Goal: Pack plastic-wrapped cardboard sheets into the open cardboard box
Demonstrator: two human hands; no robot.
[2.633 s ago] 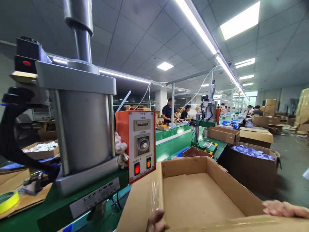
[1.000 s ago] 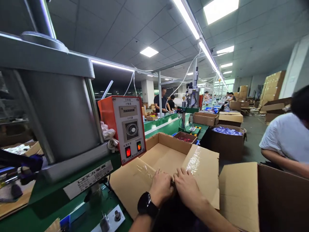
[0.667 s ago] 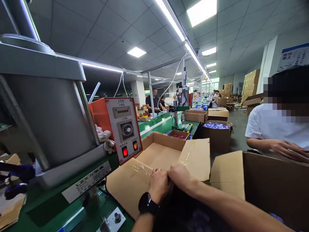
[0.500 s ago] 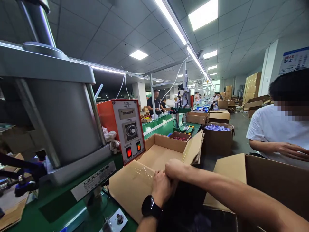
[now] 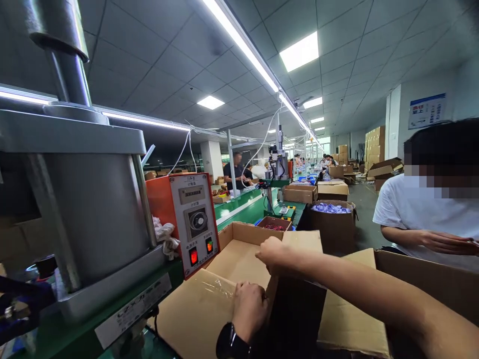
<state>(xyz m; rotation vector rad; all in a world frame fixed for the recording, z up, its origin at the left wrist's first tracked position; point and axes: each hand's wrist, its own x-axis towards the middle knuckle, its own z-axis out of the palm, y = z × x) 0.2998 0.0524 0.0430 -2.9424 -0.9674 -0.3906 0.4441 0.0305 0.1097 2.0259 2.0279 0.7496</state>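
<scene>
The open cardboard box (image 5: 239, 259) sits on the green counter (image 5: 258, 212), hard against the press's orange control panel (image 5: 189, 222). The left hand (image 5: 249, 309) pinches its near flap; the right hand (image 5: 275, 252) grips the raised right flap. A second carton (image 5: 422, 284) crowds the right, where a seated person's hand (image 5: 441, 242) rests.

I see a matt brown cardboard box (image 5: 239, 259), glossy clear tape (image 5: 211, 289) on its flap, a smooth brushed-metal cylinder (image 5: 93, 214), and a glossy orange panel (image 5: 187, 219).
</scene>
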